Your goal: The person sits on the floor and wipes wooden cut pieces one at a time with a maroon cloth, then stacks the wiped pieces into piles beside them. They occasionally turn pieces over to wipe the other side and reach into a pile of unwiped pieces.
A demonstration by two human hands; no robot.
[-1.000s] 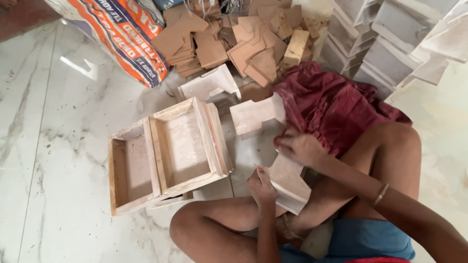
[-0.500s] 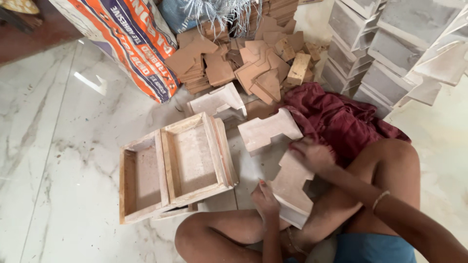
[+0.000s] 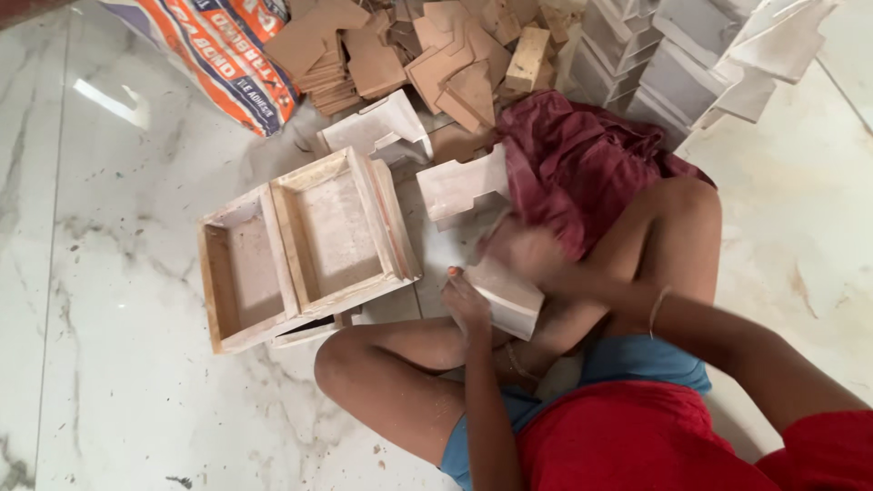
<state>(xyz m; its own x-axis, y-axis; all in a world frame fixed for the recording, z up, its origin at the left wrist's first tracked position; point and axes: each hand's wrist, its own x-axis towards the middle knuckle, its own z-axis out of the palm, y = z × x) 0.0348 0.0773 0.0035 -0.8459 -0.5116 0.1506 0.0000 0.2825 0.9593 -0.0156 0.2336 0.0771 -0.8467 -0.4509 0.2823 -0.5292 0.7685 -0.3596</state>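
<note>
Pale flat wood piece (image 3: 506, 295), angular, dusty. Left hand (image 3: 466, 303) clasps its 9 o'clock edge; right hand (image 3: 523, 252), blurred, grips 12 o'clock edge. Two-bay wooden box (image 3: 305, 245) at 9 o'clock.

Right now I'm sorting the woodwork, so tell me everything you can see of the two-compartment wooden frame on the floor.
The two-compartment wooden frame is a shallow, open-topped box of pale, unfinished-looking boards, dusted white. One divider splits it into two roughly square wells, side by side. It sits skewed on the marble floor, its right end raised, over a flat pale piece that shows beneath its near edge. Neither hand touches it; the left hand is nearest, just right of it.
</note>
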